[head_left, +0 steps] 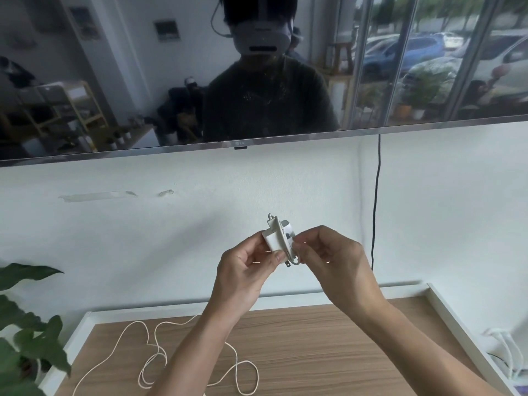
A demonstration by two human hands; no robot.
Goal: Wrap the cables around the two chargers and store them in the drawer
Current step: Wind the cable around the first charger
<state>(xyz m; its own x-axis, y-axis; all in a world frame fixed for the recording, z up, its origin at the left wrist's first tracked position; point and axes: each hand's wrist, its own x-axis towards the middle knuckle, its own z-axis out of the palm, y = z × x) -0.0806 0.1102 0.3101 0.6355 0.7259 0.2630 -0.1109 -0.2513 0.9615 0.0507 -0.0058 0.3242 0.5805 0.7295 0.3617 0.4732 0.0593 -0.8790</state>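
Gripping a white charger [278, 238] between them, left hand [245, 270] and right hand [334, 261] hold it near upright, prongs downward.

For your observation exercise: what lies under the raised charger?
Below the charger, loose white cable sprawls across the wooden surface. The forearms cover part of it, hiding where it ends.

A wood-grain surface [328, 352] with a white rim fills the lower frame; a loose white cable [154, 355] sprawls at its lower left.
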